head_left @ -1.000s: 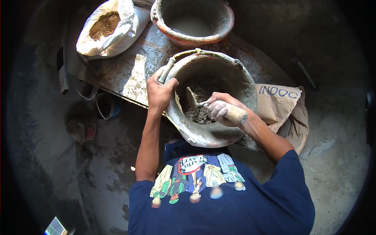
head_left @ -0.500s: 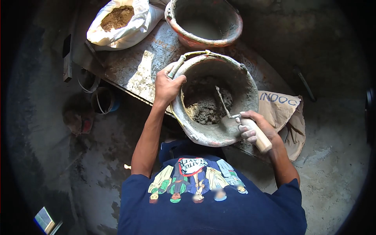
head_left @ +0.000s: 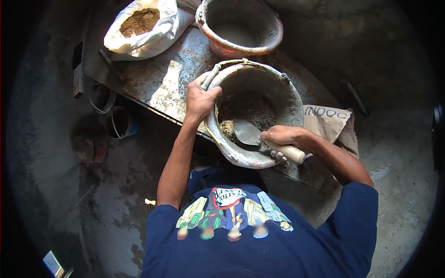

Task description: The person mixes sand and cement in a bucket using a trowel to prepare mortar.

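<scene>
My left hand [head_left: 200, 99] is closed on the bucket's rim and handle at its left side. The bucket [head_left: 289, 99] is crusted with grey cement and tilts toward me. Inside lies a damp, grainy mortar mix [head_left: 252, 106], with a yellowish sandy patch at the lower left. My right hand [head_left: 282, 139] wraps round the pale wooden handle of a trowel [head_left: 248, 133]. Its flat grey blade is inside the bucket, against the mix near the front wall. The fingers partly cover where handle and blade join.
Behind stands a second bucket [head_left: 211, 39] holding grey liquid. A white sack [head_left: 174, 30] of sand is at the back left on a stained board [head_left: 143, 85]. A paper bag [head_left: 324, 125] lies at the right. Small pails [head_left: 132, 123] sit on the floor at the left.
My right hand has moved left over the bucket's front rim. The trowel has turned from edge-on to showing its flat blade, lower and further left in the mix. My left hand keeps its grip.
</scene>
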A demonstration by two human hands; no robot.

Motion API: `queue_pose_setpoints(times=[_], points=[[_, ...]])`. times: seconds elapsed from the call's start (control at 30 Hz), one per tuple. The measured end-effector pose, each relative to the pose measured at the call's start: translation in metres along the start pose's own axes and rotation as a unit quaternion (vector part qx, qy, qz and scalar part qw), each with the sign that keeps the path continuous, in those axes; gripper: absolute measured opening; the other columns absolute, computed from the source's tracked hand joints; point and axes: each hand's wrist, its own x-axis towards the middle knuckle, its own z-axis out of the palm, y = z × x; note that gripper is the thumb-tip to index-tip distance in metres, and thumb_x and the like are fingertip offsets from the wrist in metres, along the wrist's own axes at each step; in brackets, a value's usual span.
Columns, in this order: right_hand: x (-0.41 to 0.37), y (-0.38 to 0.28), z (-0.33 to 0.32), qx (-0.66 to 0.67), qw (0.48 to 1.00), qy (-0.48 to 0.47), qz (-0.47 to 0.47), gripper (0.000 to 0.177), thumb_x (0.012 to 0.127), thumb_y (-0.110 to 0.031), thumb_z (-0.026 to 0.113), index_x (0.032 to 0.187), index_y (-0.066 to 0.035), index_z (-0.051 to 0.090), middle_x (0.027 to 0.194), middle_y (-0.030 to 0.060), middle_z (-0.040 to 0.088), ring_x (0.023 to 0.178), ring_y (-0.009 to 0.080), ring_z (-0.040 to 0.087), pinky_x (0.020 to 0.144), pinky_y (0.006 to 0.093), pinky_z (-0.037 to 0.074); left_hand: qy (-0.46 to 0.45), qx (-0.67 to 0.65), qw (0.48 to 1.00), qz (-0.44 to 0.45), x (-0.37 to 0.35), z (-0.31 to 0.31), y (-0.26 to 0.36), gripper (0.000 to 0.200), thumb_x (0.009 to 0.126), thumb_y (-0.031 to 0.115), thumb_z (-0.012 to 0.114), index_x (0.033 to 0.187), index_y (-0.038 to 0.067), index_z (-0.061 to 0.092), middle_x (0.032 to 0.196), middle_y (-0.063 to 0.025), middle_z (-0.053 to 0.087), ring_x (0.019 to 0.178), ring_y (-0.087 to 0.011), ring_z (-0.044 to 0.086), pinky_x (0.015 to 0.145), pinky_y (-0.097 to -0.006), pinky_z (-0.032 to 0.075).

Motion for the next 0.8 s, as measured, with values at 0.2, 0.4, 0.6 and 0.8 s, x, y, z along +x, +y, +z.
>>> queue_pose_setpoints(times=[0.2, 0.4, 0.6, 0.8], points=[[-0.056, -0.002, -0.022, -0.568, 0.794, 0.193, -0.098, 0.037, 0.091, -0.03, 0.047, 0.093, 0.007, 0.053, 0.071, 0.0193, 0.062, 0.062, 0.0317, 0.063, 0.061, 0.0437, 0.052, 0.005, 0.018, 1.0, 0.009, 0.0, 0.0, 0.003, 0.032, 0.068, 0.005, 0.061, 0.1, 0.0, 0.065, 0.076, -0.002, 0.065, 0.067, -0.0067, 0.055, 0.063, -0.0235, 0.046], [-0.05, 0.008, 0.008, -0.621, 0.639, 0.421, -0.165, 0.025, 0.083, -0.016, 0.051, 0.088, 0.006, 0.063, 0.077, 0.0203, 0.065, 0.077, 0.0341, 0.066, 0.067, 0.0418, 0.053, 0.017, 0.016, 1.0, 0.015, 0.002, 0.001, -0.003, 0.031, 0.068, 0.006, 0.062, 0.098, 0.001, 0.066, 0.074, -0.0019, 0.064, 0.065, -0.0066, 0.055, 0.061, -0.0242, 0.046], [0.006, 0.01, -0.002, -0.565, 0.72, 0.353, -0.195, 0.016, 0.075, -0.013, 0.06, 0.076, 0.003, 0.064, 0.075, 0.0187, 0.064, 0.074, 0.0336, 0.066, 0.065, 0.0384, 0.054, 0.034, 0.005, 0.999, 0.005, 0.001, 0.003, -0.004, 0.03, 0.068, 0.007, 0.062, 0.097, 0.002, 0.067, 0.07, -0.0006, 0.063, 0.061, -0.006, 0.053, 0.058, -0.0236, 0.045], [-0.044, 0.017, 0.009, -0.56, 0.744, 0.271, -0.241, 0.026, 0.076, -0.02, 0.064, 0.075, 0.004, 0.055, 0.074, 0.0218, 0.059, 0.072, 0.0376, 0.06, 0.067, 0.0428, 0.049, 0.034, 0.008, 0.999, -0.005, -0.001, 0.003, 0.001, 0.031, 0.068, 0.007, 0.062, 0.097, 0.001, 0.067, 0.07, -0.0004, 0.062, 0.062, -0.0059, 0.053, 0.058, -0.0235, 0.045]])
